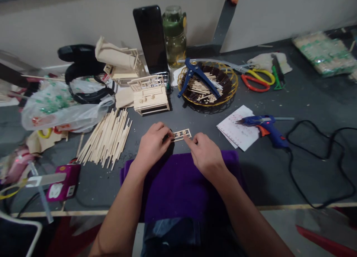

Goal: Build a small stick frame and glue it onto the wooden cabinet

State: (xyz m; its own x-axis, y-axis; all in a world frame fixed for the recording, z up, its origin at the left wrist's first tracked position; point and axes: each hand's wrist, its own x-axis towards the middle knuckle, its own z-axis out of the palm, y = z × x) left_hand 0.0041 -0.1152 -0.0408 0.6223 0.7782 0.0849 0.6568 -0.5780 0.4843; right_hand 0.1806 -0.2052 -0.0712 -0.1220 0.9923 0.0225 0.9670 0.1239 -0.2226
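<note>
A small rectangular frame of thin bamboo sticks (181,134), with little light-coloured pieces in a row inside it, lies on the grey table just beyond a purple cloth (181,190). My left hand (154,143) is closed around its left end, where the fingertips hide part of it. From the other side, my right hand (206,153) reaches in with the index finger stretched out to the frame's near right edge. Its other fingers are curled, and nothing shows in them. A miniature bamboo bench (152,99) with similar small pieces on its seat stands behind the left hand.
Bamboo sticks (107,138) lie in a bundle at left. Behind are a phone (150,38), a bottle (174,38) and a basket (231,88) with a blue cutter (199,77) on it. A glue gun (264,125) rests on paper (237,132); its cord (291,179) loops right.
</note>
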